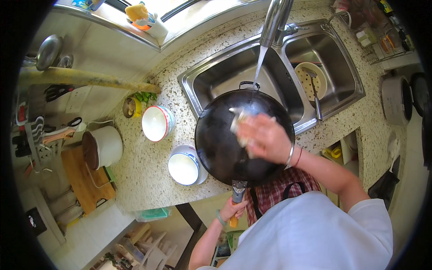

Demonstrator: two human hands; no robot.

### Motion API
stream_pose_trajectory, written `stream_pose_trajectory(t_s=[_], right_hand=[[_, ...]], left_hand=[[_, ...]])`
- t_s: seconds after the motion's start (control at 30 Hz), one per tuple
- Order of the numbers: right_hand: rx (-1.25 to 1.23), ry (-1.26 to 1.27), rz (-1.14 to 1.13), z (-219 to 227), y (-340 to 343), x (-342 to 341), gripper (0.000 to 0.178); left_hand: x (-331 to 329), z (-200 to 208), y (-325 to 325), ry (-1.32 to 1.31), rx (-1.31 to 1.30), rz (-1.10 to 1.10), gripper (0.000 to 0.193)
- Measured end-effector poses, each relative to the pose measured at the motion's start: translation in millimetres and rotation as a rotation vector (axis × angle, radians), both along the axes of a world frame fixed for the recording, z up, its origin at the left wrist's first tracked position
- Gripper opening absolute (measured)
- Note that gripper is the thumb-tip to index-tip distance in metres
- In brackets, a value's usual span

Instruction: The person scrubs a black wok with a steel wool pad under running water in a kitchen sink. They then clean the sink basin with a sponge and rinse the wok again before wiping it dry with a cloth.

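A large black wok (220,148) is held over the counter's edge and the front of the sink. My left hand (232,209) is closed around its long handle, whose wooden end (233,221) sticks out below the fist. On the wok's dark surface my right hand (265,137), slightly blurred, presses a crumpled pale cloth (237,122). Fingers and motion partly hide this cloth. Water (260,63) runs from the metal faucet (274,22) down toward the wok's far rim, near its small loop handle (249,84).
Behind the wok lies a steel double sink (216,76); its right basin holds a perforated bowl (320,77) and a long-handled spatula (317,105). Two white bowls (155,124) (183,169) stand left of the wok. Farther left are a white pot (108,146) and a wooden cutting board (78,173).
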State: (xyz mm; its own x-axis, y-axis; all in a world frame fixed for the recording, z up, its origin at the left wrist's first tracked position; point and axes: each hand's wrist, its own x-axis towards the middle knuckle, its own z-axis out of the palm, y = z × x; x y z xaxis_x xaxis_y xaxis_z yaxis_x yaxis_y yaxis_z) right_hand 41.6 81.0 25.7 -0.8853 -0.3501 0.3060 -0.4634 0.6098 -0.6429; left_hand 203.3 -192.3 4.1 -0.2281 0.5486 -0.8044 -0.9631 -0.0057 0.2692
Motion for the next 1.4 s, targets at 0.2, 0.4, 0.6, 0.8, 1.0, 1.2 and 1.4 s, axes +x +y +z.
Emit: stream_pose_trajectory(t_s=[0.2,0.4,0.6,0.8,1.0,1.2,1.4], right_hand=[[-0.321,-0.422,-0.503,-86,70,-2,0.035],[-0.102,-0.015,-0.186,-1,20,69,0.042],[0.033,0.308,0.322,-5,-24,88,0.03],[-0.414,-0.401,-0.412,-74,89,43,0.029],[-0.158,-0.049,-0.159,-27,60,96,0.041],[-0.029,0.26,0.347,15,-24,88,0.034],[0.071,0.263,-0.129,2,13,13,0.019]], left_hand=[[0,-3,5,0.004,0.006,0.008,0.023],[-4,22,17,-0.082,-0.028,0.028,0.022],[-4,37,29,-0.079,-0.092,0.037,0.02],[-7,40,33,-0.075,-0.007,0.064,0.021],[-7,48,34,-0.256,0.348,0.24,0.016],[-3,47,37,-0.298,0.314,0.238,0.014],[9,80,30,-0.213,0.304,0.208,0.018]])
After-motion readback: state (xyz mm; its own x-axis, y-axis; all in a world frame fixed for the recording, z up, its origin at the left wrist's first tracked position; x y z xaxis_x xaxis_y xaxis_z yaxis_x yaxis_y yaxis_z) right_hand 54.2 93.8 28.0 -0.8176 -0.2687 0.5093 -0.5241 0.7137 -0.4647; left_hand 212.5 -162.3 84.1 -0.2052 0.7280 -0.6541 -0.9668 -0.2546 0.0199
